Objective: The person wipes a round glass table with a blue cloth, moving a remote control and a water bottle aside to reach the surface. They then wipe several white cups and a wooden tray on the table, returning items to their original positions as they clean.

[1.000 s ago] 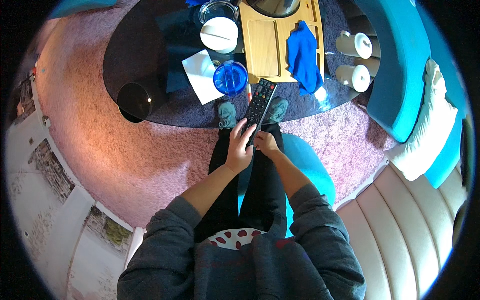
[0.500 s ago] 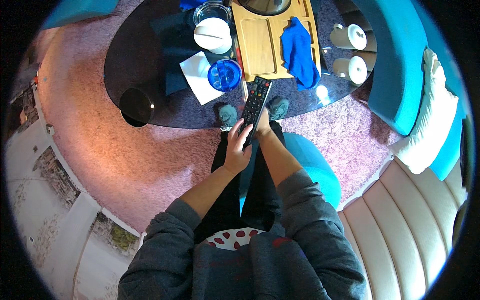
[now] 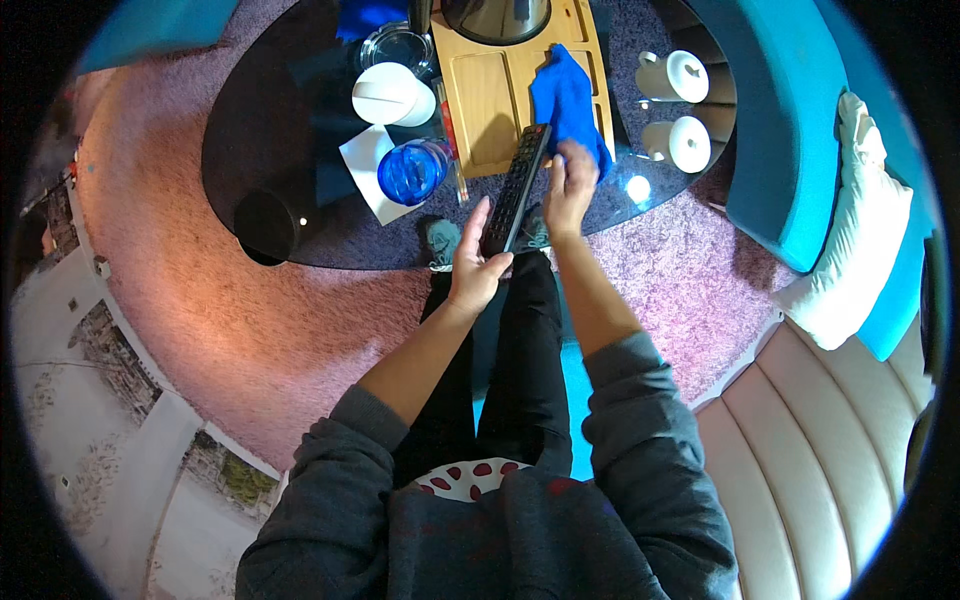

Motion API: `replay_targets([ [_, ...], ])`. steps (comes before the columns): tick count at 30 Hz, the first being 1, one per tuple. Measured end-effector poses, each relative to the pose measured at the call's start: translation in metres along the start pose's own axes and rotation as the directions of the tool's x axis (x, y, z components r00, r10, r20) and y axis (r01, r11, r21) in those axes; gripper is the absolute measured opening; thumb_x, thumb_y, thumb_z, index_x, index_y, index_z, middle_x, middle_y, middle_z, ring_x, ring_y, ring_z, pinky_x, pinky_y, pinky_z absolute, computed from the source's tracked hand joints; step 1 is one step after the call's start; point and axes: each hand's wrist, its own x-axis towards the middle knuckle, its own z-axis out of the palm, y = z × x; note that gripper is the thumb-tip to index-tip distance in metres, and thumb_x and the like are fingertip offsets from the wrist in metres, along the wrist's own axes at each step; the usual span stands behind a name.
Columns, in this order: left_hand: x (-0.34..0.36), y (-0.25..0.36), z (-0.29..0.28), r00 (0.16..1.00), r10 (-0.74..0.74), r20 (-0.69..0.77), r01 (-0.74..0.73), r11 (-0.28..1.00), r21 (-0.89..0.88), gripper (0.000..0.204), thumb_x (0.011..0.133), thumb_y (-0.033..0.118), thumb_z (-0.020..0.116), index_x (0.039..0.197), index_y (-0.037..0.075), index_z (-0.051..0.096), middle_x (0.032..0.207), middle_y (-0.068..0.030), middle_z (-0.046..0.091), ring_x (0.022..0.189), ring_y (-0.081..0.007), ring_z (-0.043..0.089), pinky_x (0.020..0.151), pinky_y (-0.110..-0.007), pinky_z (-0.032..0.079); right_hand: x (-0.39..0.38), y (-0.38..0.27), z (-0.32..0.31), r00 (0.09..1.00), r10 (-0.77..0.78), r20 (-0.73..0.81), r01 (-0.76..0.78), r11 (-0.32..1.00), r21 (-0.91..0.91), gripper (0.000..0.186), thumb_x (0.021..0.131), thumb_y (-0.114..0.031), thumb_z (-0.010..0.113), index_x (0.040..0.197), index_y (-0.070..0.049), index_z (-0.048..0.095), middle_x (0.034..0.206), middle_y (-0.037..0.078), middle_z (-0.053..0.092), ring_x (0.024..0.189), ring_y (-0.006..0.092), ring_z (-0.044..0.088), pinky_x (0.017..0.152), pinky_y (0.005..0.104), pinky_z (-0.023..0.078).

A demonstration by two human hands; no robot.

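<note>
A long black remote (image 3: 512, 195) rests in my left hand (image 3: 474, 262), its upper end reaching over the wooden tray (image 3: 478, 150). Right of the remote, my right hand (image 3: 568, 195) is raised with loosely bent, parted fingers, their tips over a crumpled blue cloth (image 3: 560, 95); I cannot tell whether they touch it. Beyond my left hand, a blue-lidded round container (image 3: 410, 175) sits beside a white paper (image 3: 362, 155) and a white lidded container (image 3: 385, 97).
The dark glass table (image 3: 260, 120) also holds a clear glass dish (image 3: 395, 50), a dark round vessel (image 3: 495, 18) and two white mugs (image 3: 685, 75). Teal sofa seating (image 3: 780, 170) with a white pillow (image 3: 850, 260) is at right; a beige padded seat (image 3: 790, 460) is lower right.
My right hand has left the remote and risen rightward to the blue cloth. My left hand still holds the remote, which now reaches higher. The tabletop items appear farther left as the view shifts.
</note>
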Motion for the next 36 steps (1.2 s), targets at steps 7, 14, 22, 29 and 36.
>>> replay_targets([
  [7, 0.018, 0.02, 0.008, 0.947, -0.288, 0.144, 0.321, 0.814, -0.484, 0.064, 0.073, -0.005, 0.049, 0.135, -0.003, 0.029, 0.127, -0.016, 0.046, 0.113, -0.0241, 0.049, 0.096, -0.036, 0.039, 0.049, 0.043, -0.005, 0.901, 0.017, 0.433, 0.164, 0.912, -0.377, 0.03, 0.075, -0.013, 0.057, 0.104, -0.016, 0.062, 0.107, 0.012, 0.056, 0.1, 0.0317, 0.051, 0.081, 0.0418, 0.043],
  [14, 0.009, 0.051, 0.035, 0.946, -0.269, 0.183, 0.326, 0.78, -0.534, 0.057, 0.078, 0.003, 0.047, 0.132, -0.003, 0.033, 0.121, -0.0135, 0.05, 0.106, -0.0219, 0.052, 0.09, -0.034, 0.042, 0.02, -0.058, -0.09, 0.808, 0.349, 0.474, -0.578, 0.623, 0.527, 0.026, 0.075, -0.002, 0.056, 0.1, 0.0, 0.061, 0.096, 0.01, 0.056, 0.086, 0.0192, 0.053, 0.08, 0.0326, 0.043],
  [22, -0.049, 0.153, 0.062, 0.881, 0.217, 0.42, -0.451, 0.649, 0.612, 0.062, 0.072, 0.001, 0.062, 0.13, 0.001, 0.04, 0.137, -0.0244, 0.031, 0.121, -0.0348, 0.038, 0.099, -0.039, 0.034, 0.049, -0.149, -0.147, 0.913, 0.206, 0.353, -0.4, 0.627, 0.668, 0.047, 0.089, -0.008, 0.047, 0.135, -0.006, 0.036, 0.145, 0.017, 0.017, 0.132, 0.0246, 0.023, 0.106, 0.0332, 0.019],
  [29, -0.084, 0.247, 0.08, 0.814, 0.341, 0.469, -0.57, 0.317, 0.758, 0.087, 0.062, 0.003, 0.069, 0.135, 0.0, 0.023, 0.141, -0.0242, 0.019, 0.126, -0.0435, 0.026, 0.103, -0.045, 0.027, 0.068, -0.224, -0.192, 0.812, 0.347, 0.47, -0.466, -0.1, 0.879, 0.063, 0.08, 0.012, 0.044, 0.138, -0.012, 0.03, 0.125, 0.01, 0.049, 0.105, 0.0219, 0.054, 0.087, 0.0346, 0.048],
  [36, -0.087, 0.254, 0.055, 0.77, 0.419, 0.482, -0.607, 0.247, 0.755, 0.094, 0.066, 0.011, 0.07, 0.136, -0.006, 0.01, 0.137, -0.0299, 0.023, 0.128, -0.0414, 0.026, 0.105, -0.042, 0.025, 0.011, -0.272, -0.208, 0.949, -0.252, 0.189, 0.167, 0.911, 0.376, 0.055, 0.085, -0.006, 0.053, 0.135, -0.001, 0.031, 0.143, 0.028, 0.014, 0.134, 0.0421, 0.011, 0.107, 0.0436, 0.016],
])
